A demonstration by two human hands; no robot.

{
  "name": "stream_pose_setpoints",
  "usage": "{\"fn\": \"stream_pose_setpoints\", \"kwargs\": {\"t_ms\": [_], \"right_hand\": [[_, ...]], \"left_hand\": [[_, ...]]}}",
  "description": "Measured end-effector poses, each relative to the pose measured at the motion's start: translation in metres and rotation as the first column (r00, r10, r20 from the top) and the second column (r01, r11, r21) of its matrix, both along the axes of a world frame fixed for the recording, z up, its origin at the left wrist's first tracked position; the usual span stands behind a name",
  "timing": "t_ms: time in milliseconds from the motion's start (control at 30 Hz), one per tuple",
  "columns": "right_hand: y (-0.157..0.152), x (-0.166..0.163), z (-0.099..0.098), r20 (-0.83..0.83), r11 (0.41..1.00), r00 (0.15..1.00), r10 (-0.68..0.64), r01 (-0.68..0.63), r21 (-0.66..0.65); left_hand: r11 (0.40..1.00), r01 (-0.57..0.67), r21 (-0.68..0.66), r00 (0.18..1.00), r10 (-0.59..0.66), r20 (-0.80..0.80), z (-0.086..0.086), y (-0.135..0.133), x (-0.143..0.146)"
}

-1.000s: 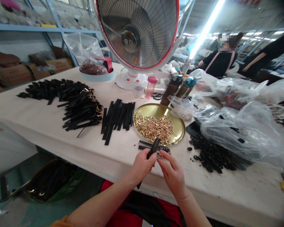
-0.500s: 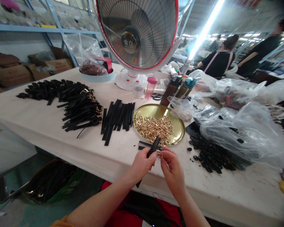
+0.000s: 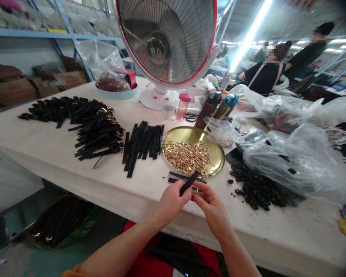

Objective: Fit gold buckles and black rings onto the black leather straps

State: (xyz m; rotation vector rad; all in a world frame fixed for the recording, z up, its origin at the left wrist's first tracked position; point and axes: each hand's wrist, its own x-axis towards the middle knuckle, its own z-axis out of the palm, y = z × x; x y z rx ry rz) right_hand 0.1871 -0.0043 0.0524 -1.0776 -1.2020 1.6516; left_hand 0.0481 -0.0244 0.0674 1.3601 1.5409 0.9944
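The left hand (image 3: pixel 173 197) was clamped on a black strap (image 3: pixel 189 182), whose end slanted up past the thumb toward the tray (image 3: pixel 217 156). Just beside it, the right hand (image 3: pixel 212 203) pinched a gold buckle (image 3: pixel 195 189), which sat between the two hands, right of the strap. The hands were close together, in front of the tray's near rim.

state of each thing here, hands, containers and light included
Left hand: closed around a black strap
Right hand: pinching a gold buckle
Gold tray: partly covered with loose gold buckles
Pink bottle: lid on
Teal-lidded bottle: lid on
Light-blue basin: holding a plastic bag
Tube light: lit
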Motion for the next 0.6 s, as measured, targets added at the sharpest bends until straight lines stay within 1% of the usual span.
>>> {"fn": "stream_pose_setpoints", "kwargs": {"t_ms": [233,300,400,467,533,600], "right_hand": [[0.000,0.002,-0.009,-0.001,0.996,0.998,-0.069,0.069,-0.063],[0.000,0.001,-0.009,0.036,0.995,0.995,-0.089,0.090,-0.036],[0.001,0.000,-0.008,0.091,0.992,0.989,-0.121,0.117,0.046],[0.002,0.001,-0.008,0.076,0.990,0.988,-0.135,0.132,0.052],[0.004,0.003,-0.008,-0.001,0.986,0.986,-0.164,0.164,-0.026],[0.007,0.005,-0.008,-0.107,0.968,0.970,-0.216,0.199,-0.152]], "left_hand": [[0.999,0.044,-0.006,0.998,-0.045,-0.050,-0.001,-0.001,0.002],[0.998,0.056,-0.011,0.998,-0.056,-0.040,-0.003,-0.001,0.003],[0.996,0.075,-0.041,0.997,-0.076,-0.007,-0.004,0.000,0.003],[0.994,0.093,-0.054,0.995,-0.091,0.025,-0.004,0.000,0.000],[0.993,0.104,-0.054,0.994,-0.102,0.040,-0.004,-0.001,-0.003],[0.991,0.119,-0.064,0.993,-0.117,0.023,-0.006,-0.002,-0.007]]}}
